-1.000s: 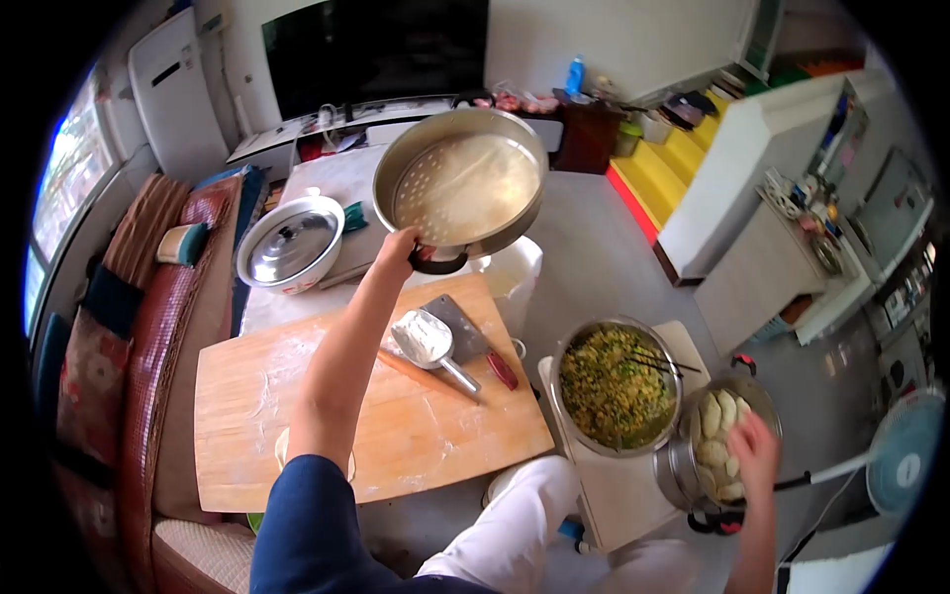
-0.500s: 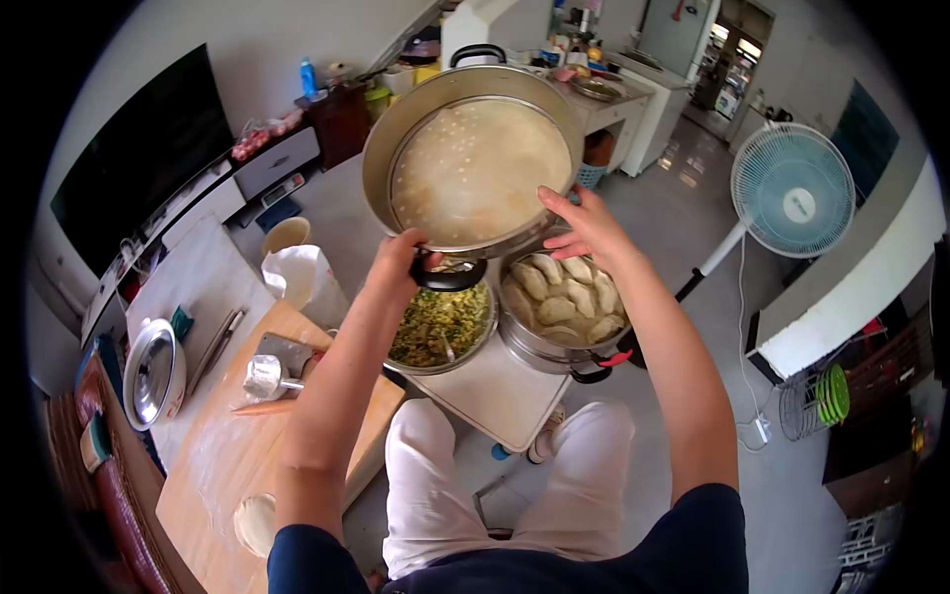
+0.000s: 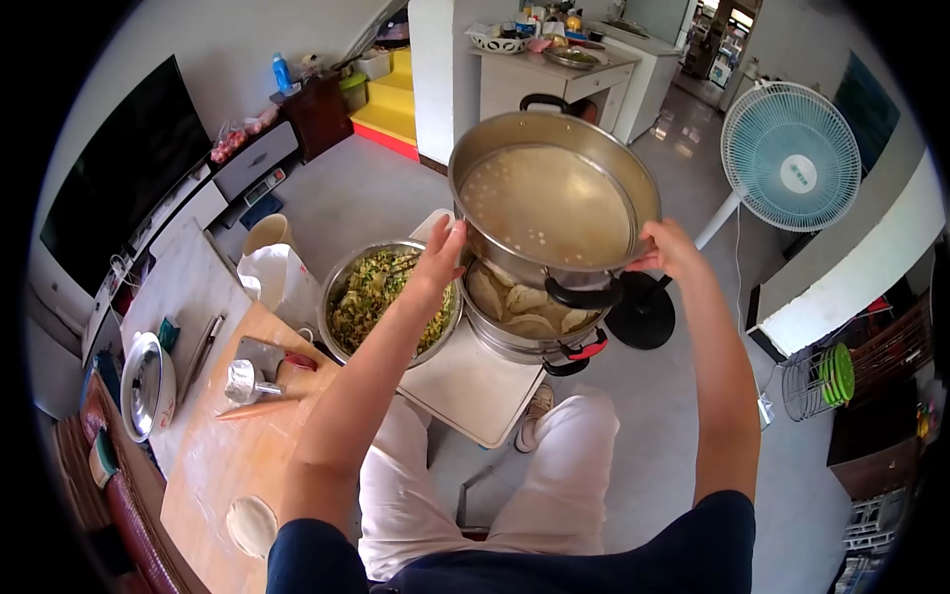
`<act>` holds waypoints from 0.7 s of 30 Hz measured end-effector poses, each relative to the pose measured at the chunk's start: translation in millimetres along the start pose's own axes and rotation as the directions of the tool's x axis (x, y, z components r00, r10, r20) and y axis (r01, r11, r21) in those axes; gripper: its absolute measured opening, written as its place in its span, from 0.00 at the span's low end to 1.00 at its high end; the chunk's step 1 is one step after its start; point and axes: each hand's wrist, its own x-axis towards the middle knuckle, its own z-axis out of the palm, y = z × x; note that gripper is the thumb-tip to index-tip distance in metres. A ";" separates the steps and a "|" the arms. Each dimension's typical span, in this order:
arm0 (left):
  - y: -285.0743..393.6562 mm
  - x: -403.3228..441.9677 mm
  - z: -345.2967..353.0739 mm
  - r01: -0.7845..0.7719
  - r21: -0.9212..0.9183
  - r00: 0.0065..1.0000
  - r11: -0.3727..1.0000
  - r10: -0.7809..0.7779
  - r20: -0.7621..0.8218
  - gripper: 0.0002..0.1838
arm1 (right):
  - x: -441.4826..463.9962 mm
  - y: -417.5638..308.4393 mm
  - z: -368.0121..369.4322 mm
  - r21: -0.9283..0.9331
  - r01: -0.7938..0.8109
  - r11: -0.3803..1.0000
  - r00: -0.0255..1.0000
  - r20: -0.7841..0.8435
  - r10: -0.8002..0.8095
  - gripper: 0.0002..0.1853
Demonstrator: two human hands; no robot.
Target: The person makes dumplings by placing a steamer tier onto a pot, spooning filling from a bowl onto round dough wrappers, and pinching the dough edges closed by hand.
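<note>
An empty steamer tier (image 3: 549,203) with a perforated bottom is held between both hands, above the pot of dumplings (image 3: 529,315). My left hand (image 3: 441,259) presses on its left side, fingers pointing up. My right hand (image 3: 668,247) grips its right rim. One black handle of the tier faces me and the other faces away. The tier covers the back part of the lower pot, so I cannot tell whether the two touch. Left of the pot, a steel bowl of chopped green and yellow filling (image 3: 371,302) stands on the small white table (image 3: 475,396).
A wooden board (image 3: 213,465) at the left bears a flour scoop (image 3: 244,381), a rolling pin (image 3: 259,409) and round dough wrappers (image 3: 251,526). A lidded basin (image 3: 148,386) lies beyond it. A standing fan (image 3: 792,173) is close on the right.
The tier has moved right, over the dumpling pot. My left hand has shifted from its handle to its side, and my right hand has taken hold of the right rim.
</note>
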 end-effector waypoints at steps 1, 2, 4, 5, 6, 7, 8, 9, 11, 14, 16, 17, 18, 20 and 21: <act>-11.3 4.6 2.3 -0.003 -0.054 1.000 0.999 0.004 0.022 0.48 | 2.7 7.7 -3.3 -0.019 -0.042 0.999 0.999 0.015 0.043 0.20; -21.9 9.5 3.5 0.000 -0.079 1.000 0.997 0.000 0.007 0.46 | 7.3 16.2 -6.0 -0.022 -0.059 0.998 0.998 0.020 0.059 0.21; -30.7 9.1 8.3 0.006 -0.126 1.000 0.992 -0.009 -0.027 0.43 | 17.0 33.7 -7.3 -0.029 -0.092 0.995 0.995 0.034 0.093 0.22; -35.7 6.1 11.6 -0.109 -0.103 0.994 0.989 0.106 -0.034 0.42 | 21.2 40.2 -9.4 -0.043 -0.106 0.993 0.994 0.030 0.107 0.22; -36.5 3.0 15.4 -0.063 -0.098 0.997 0.993 0.059 -0.042 0.41 | 23.0 44.2 -9.4 -0.058 -0.114 0.992 0.993 0.026 0.115 0.22; -38.4 0.0 18.3 -0.014 -0.094 0.999 0.996 0.009 -0.051 0.41 | 24.4 49.0 -9.2 -0.073 -0.125 0.990 0.992 0.021 0.126 0.22; -40.8 -1.8 18.7 0.034 -0.092 0.997 0.995 -0.039 -0.059 0.40 | 25.7 53.0 -9.1 -0.089 -0.134 0.987 0.991 0.016 0.136 0.21; -53.0 2.3 13.2 0.050 -0.071 0.997 0.996 -0.053 -0.047 0.42 | 27.2 56.4 -8.6 -0.099 -0.132 0.986 0.991 0.012 0.134 0.21; -74.0 6.1 11.0 -0.013 -0.086 0.999 0.996 0.009 -0.043 0.43 | 31.1 64.3 -8.4 -0.102 -0.145 0.984 0.989 0.023 0.148 0.21; -108.3 19.2 0.7 0.003 -0.089 1.000 0.996 -0.005 -0.023 0.47 | 37.0 74.2 -9.0 -0.118 -0.163 0.980 0.985 0.037 0.168 0.21; -107.0 15.9 3.6 -0.024 -0.058 0.999 0.998 0.022 -0.032 0.47 | 39.3 79.8 -10.1 -0.125 -0.175 0.977 0.983 0.039 0.181 0.21; -105.7 13.3 2.8 -0.015 -0.072 1.000 0.997 0.015 0.003 0.48 | 40.6 82.2 -10.2 -0.127 -0.182 0.975 0.981 0.038 0.188 0.20; -112.2 15.5 1.9 -0.009 -0.071 1.000 0.997 0.008 -0.019 0.48 | 41.0 83.9 -9.9 -0.128 -0.188 0.974 0.980 0.036 0.194 0.20; -131.1 24.1 -0.5 -0.001 -0.068 0.998 0.998 -0.003 -0.060 0.46 | 38.4 87.0 -8.8 -0.135 -0.171 0.976 0.984 0.023 0.176 0.20; -133.3 25.0 1.1 -0.012 -0.060 0.997 0.998 0.008 -0.079 0.45 | 38.0 88.4 -8.2 -0.138 -0.164 0.977 0.986 0.018 0.168 0.20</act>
